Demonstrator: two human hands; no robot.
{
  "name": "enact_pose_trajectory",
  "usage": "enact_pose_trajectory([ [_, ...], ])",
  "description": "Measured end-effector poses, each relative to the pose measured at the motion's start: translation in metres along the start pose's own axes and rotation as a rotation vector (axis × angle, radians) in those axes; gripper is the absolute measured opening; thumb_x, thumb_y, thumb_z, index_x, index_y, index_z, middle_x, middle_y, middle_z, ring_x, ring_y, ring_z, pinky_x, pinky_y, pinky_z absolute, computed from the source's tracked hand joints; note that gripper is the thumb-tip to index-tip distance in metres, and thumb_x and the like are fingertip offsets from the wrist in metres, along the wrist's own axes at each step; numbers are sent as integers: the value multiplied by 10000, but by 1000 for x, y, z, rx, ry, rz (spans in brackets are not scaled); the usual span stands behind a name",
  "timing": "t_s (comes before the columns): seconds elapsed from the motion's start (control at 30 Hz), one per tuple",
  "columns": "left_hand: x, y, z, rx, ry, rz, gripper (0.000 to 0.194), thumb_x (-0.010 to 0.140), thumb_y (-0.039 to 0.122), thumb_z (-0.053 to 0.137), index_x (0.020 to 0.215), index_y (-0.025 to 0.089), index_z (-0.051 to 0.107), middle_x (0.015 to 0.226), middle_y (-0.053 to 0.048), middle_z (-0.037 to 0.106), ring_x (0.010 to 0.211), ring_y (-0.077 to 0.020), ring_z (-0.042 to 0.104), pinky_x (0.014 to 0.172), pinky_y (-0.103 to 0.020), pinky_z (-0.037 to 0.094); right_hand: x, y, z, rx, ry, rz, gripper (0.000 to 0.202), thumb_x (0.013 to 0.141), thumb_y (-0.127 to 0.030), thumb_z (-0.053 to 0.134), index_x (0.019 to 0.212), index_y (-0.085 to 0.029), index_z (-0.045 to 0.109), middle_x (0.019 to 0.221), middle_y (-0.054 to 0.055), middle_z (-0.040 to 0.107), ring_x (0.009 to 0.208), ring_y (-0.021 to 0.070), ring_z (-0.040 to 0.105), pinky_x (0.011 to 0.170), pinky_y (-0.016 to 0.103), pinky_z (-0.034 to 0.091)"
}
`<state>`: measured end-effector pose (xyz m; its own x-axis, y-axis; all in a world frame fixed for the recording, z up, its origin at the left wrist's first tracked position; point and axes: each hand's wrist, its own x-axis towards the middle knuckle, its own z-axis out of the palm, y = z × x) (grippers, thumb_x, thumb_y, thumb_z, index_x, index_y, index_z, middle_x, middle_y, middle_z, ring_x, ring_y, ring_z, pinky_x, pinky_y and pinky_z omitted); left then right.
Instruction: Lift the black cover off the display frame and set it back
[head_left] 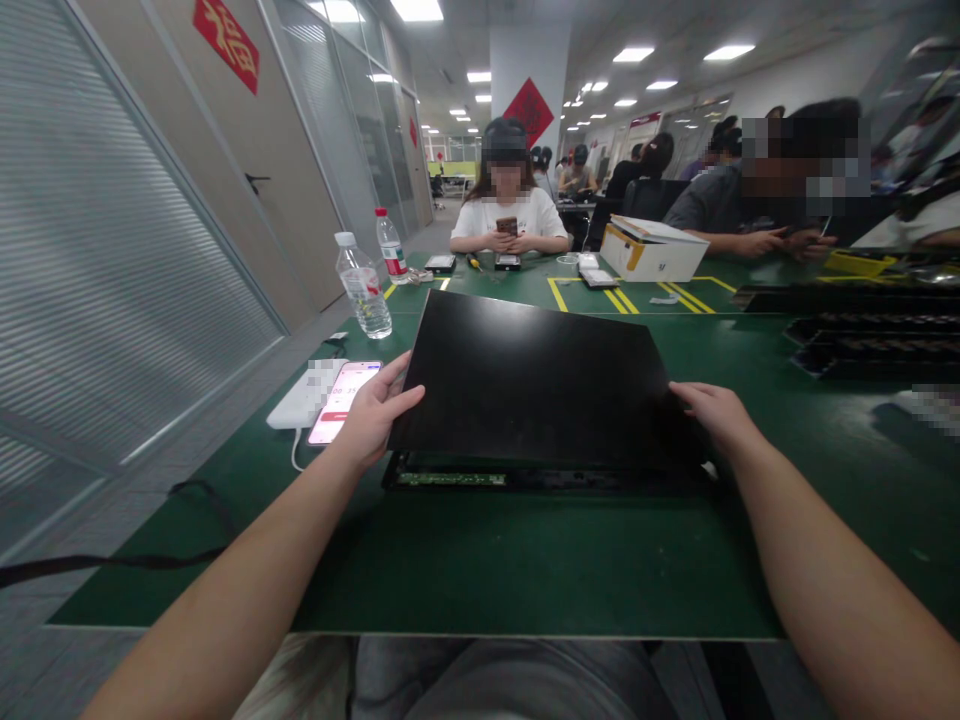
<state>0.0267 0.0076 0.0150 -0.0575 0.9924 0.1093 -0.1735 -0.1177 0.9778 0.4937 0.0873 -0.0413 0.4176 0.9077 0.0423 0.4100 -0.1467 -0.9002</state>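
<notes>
A black glossy display panel (pixel 532 385) is held tilted above the green table, its far edge raised. My left hand (pixel 377 408) grips its left edge, thumb on the front face and fingers behind. At the right edge, my right hand (pixel 716 415) is closed on the panel, with some fingers hidden behind it. Beneath the panel's near edge shows a black frame (pixel 592 481) with a green circuit strip (pixel 450 479); the panel hides most of this frame. Whether the two parts touch cannot be made out.
Left of the panel are a lit phone (pixel 345 403), a white box-like item (pixel 300 398) and two water bottles. Across the table (pixel 540 560), one person holds a phone near small drives. A white box (pixel 655 250) and stacked black frames (pixel 870 340) stand right.
</notes>
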Motion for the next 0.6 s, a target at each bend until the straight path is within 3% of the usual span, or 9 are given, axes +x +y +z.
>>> enact_pose_trajectory([
  [0.13, 1, 4, 0, 10, 36, 58, 787, 607, 309, 930, 1347, 226, 676, 1355, -82, 722, 1337, -352, 593, 1067, -397, 526, -5, -9, -1, 156, 16, 8, 234, 674, -374, 739, 831, -201, 755, 1016, 102, 774, 1037, 298, 691, 724, 347, 568],
  [0.33, 1, 9, -3, 10, 71, 47, 666, 617, 293, 901, 1256, 200, 737, 1306, -71, 748, 1290, -368, 621, 1060, -399, 521, -18, -35, -11, 502, 36, 127, 303, 615, -210, 746, 917, -191, 723, 912, 69, 761, 945, 249, 706, 849, 322, 562],
  [0.6, 3, 0, -6, 38, 25, 27, 638, 662, 326, 866, 1276, 214, 734, 1254, -65, 768, 1203, -351, 675, 975, -374, 554, -36, -55, -19, 641, -71, -9, 218, 813, -305, 569, 984, -221, 674, 944, 84, 756, 1028, 284, 709, 947, 382, 540],
])
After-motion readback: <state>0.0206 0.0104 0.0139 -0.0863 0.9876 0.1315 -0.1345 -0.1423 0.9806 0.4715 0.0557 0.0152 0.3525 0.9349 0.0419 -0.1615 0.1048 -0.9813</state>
